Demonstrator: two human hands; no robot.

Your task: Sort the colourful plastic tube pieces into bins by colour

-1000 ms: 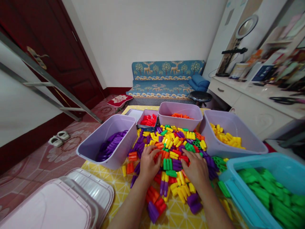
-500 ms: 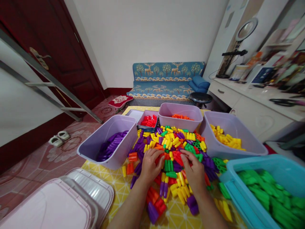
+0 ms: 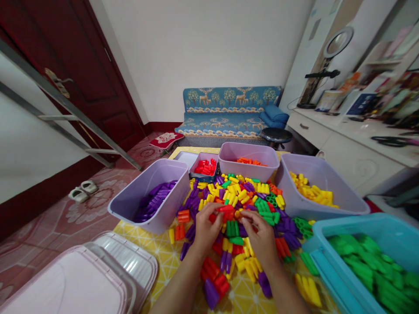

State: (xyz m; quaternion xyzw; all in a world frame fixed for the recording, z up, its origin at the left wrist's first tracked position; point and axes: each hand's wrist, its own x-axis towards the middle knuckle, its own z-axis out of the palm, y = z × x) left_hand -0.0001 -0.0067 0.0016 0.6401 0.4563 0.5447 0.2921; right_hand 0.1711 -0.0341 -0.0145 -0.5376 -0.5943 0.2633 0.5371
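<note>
The blocks (image 3: 232, 228) are multicoloured, the tablecloth (image 3: 170, 264) yellow (with white lines).

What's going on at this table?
A person has both hands over a mixed pile of coloured plastic pieces. The left hand is at a red piece; the right hand is close by, and neither grip is clear. Around the pile, lilac bins hold purple pieces, orange pieces and yellow pieces; a small box holds red ones, and a turquoise bin green ones. Many pieces remain loose on the yellow cloth.
</note>
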